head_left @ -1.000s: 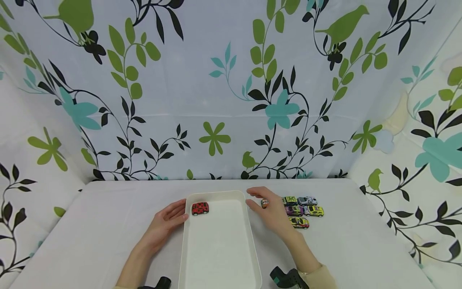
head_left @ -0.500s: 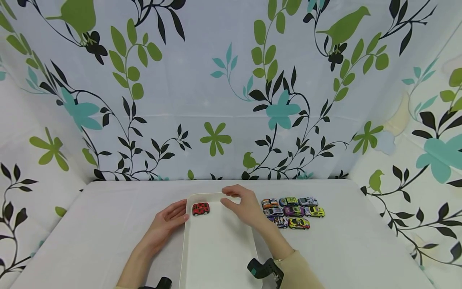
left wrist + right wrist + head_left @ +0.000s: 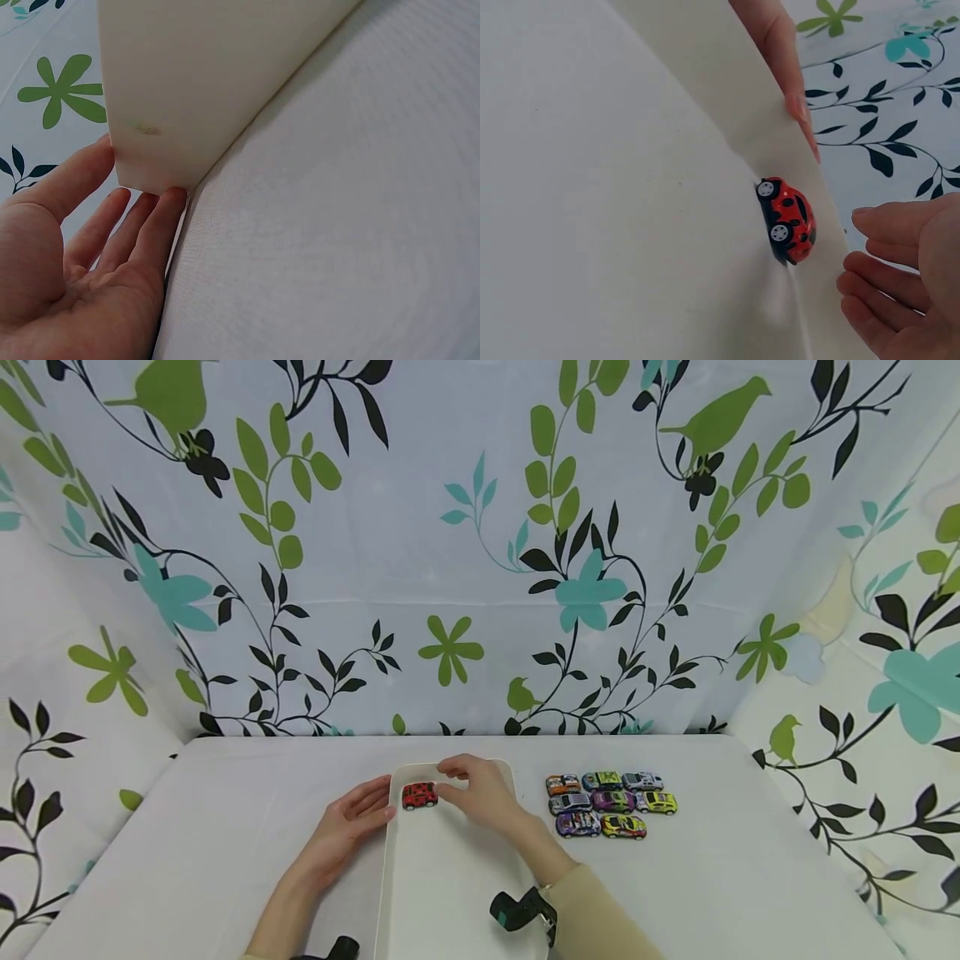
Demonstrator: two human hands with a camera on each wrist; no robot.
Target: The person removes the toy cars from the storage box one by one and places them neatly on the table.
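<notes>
A shallow white tray [image 3: 450, 893] lies lengthwise in front of me. A small red toy car [image 3: 420, 795] with dark spots stands inside its far left corner, wheels down, beside the wall. My left hand [image 3: 352, 814] touches the tray's outer left side near that corner; its fairly straight fingers [image 3: 161, 225] meet the wall in the left wrist view. Over the far end of the tray hovers my right hand [image 3: 483, 793], thumb and fingers apart, just right of the red car. In the right wrist view nothing is between that hand's fingers [image 3: 881, 285].
Several toy cars stand in close rows on the table right of the tray, among them an orange car [image 3: 562, 785], a purple car [image 3: 612, 802] and a yellow car [image 3: 624, 827]. A patterned cloth [image 3: 450, 568] hangs behind the white table [image 3: 750, 877].
My right hand has moved left from beside the toy car rows, across the tray's rim, to the red car. My left hand, the tray and the cars have stayed put.
</notes>
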